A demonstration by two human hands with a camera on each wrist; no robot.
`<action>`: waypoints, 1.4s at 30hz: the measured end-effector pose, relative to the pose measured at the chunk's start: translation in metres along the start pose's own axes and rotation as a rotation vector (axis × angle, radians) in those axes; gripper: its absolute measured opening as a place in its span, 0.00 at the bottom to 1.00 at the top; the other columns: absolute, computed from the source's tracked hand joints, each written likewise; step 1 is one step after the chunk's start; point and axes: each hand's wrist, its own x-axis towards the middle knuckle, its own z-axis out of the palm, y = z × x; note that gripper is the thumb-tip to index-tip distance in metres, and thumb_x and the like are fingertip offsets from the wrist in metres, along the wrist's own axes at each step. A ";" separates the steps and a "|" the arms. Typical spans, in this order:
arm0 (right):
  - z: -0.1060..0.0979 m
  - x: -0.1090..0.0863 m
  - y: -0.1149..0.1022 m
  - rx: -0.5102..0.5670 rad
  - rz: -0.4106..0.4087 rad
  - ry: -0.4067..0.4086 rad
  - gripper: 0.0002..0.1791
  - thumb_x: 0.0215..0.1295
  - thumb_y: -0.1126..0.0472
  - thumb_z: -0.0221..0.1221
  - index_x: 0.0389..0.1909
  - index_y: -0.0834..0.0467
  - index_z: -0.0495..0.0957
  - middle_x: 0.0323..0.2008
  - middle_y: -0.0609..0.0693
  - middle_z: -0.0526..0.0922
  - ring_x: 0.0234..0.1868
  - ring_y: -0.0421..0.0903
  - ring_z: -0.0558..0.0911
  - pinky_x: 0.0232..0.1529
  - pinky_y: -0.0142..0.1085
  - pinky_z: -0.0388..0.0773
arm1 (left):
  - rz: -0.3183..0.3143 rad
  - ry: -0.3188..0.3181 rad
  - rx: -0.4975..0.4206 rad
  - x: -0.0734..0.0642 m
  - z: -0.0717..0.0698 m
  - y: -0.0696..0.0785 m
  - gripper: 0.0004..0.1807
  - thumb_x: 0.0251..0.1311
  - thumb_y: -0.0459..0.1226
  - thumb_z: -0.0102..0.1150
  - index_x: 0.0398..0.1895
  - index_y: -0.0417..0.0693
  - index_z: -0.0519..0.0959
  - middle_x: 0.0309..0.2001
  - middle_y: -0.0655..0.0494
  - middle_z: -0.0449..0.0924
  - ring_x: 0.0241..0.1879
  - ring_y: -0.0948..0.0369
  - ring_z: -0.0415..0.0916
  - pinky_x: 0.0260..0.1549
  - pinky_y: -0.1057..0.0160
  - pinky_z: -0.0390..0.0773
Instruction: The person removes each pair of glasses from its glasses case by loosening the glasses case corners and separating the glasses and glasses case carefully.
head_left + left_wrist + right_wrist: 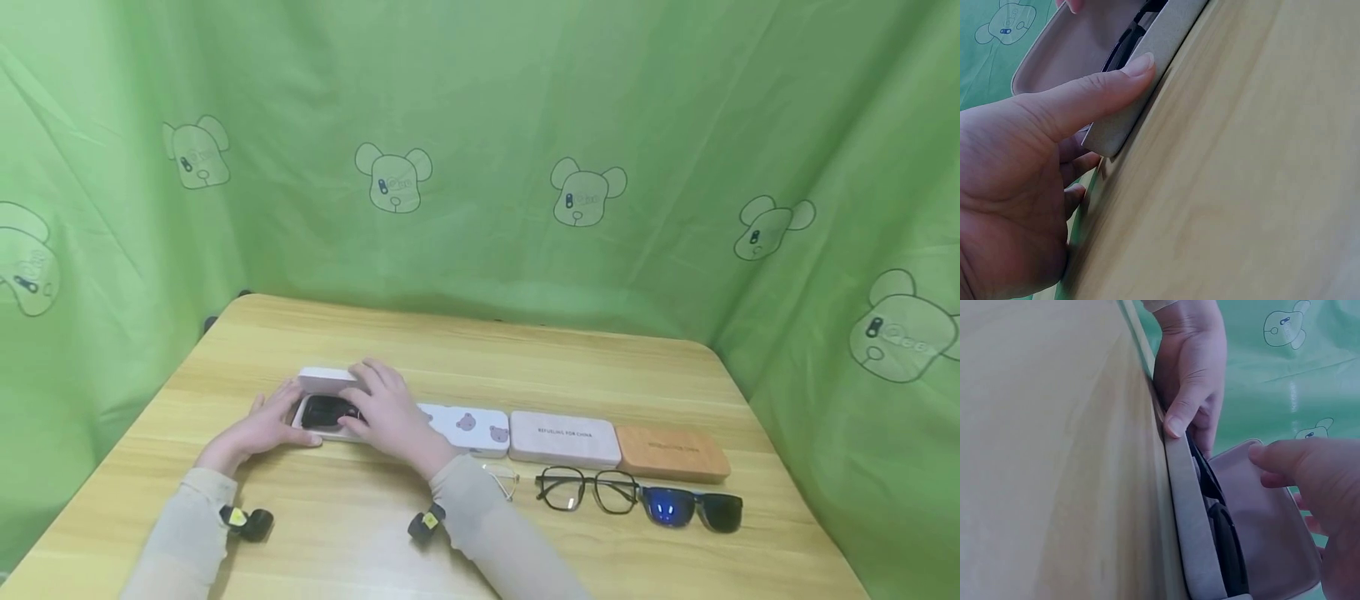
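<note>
An open glasses case point(1116, 128) with a pale pinkish lining lies on the left part of the table, its lid point(1260, 519) raised at the back. Dark glasses point(326, 411) lie folded inside it. My left hand point(258, 429) grips the case's left end, thumb on the front wall and fingers around the far side. My right hand point(401, 417) reaches over the right part of the case. Its fingers are behind the lid and its thumb is on the lid's inner side, as the right wrist view shows. The right hand covers the case's right end in the head view.
To the right, in a row, lie a white bear-print case point(465, 422), a pale pink case point(562, 437) and an orange-brown case point(675, 452). Before them lie thin-rimmed glasses point(510, 477), partly hidden by my sleeve, black-framed glasses point(588, 489) and blue-lensed sunglasses point(693, 508). Green curtains point(480, 275) surround the table.
</note>
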 end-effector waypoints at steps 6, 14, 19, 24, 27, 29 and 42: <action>0.004 0.003 -0.002 0.010 0.044 -0.039 0.21 0.66 0.43 0.57 0.55 0.47 0.78 0.70 0.51 0.66 0.73 0.49 0.63 0.76 0.47 0.55 | -0.003 -0.001 -0.003 0.000 -0.001 -0.001 0.60 0.45 0.48 0.73 0.74 0.31 0.49 0.75 0.28 0.36 0.74 0.31 0.28 0.65 0.29 0.17; 0.009 0.010 -0.013 -0.041 0.178 0.007 0.15 0.60 0.47 0.63 0.45 0.48 0.84 0.66 0.51 0.71 0.69 0.48 0.68 0.74 0.47 0.59 | 0.000 0.007 0.000 0.001 -0.001 0.000 0.60 0.45 0.48 0.73 0.74 0.32 0.49 0.75 0.29 0.36 0.74 0.31 0.27 0.65 0.28 0.18; 0.017 0.014 -0.017 -0.119 0.229 0.021 0.12 0.59 0.48 0.64 0.40 0.48 0.85 0.64 0.49 0.72 0.68 0.47 0.68 0.73 0.46 0.59 | -0.003 0.004 0.002 0.002 -0.002 0.001 0.60 0.45 0.49 0.73 0.74 0.32 0.48 0.75 0.28 0.36 0.74 0.30 0.27 0.65 0.28 0.19; 0.021 0.015 -0.019 -0.183 0.235 0.029 0.10 0.59 0.49 0.64 0.36 0.48 0.86 0.63 0.48 0.72 0.67 0.47 0.68 0.72 0.45 0.60 | -0.007 0.005 -0.003 0.002 -0.003 0.000 0.60 0.44 0.49 0.74 0.74 0.32 0.48 0.75 0.28 0.36 0.74 0.31 0.27 0.65 0.29 0.18; 0.023 0.014 -0.019 -0.197 0.238 0.030 0.09 0.59 0.50 0.63 0.35 0.49 0.86 0.63 0.48 0.71 0.67 0.47 0.68 0.73 0.45 0.59 | -0.004 0.005 -0.005 0.001 -0.003 0.000 0.60 0.44 0.48 0.74 0.74 0.33 0.49 0.75 0.29 0.36 0.74 0.31 0.27 0.65 0.29 0.18; 0.024 0.014 -0.020 -0.199 0.243 0.024 0.09 0.59 0.50 0.62 0.34 0.49 0.86 0.63 0.48 0.71 0.67 0.47 0.68 0.73 0.45 0.58 | -0.002 0.004 -0.007 0.001 -0.002 0.000 0.59 0.44 0.48 0.73 0.75 0.34 0.49 0.75 0.29 0.36 0.74 0.31 0.27 0.65 0.29 0.17; 0.024 0.011 -0.021 -0.158 0.256 0.003 0.12 0.53 0.49 0.66 0.36 0.50 0.85 0.63 0.48 0.71 0.66 0.48 0.67 0.73 0.45 0.57 | -0.021 -0.005 -0.014 -0.001 0.001 0.000 0.61 0.45 0.49 0.73 0.73 0.27 0.47 0.74 0.26 0.35 0.74 0.31 0.26 0.66 0.30 0.18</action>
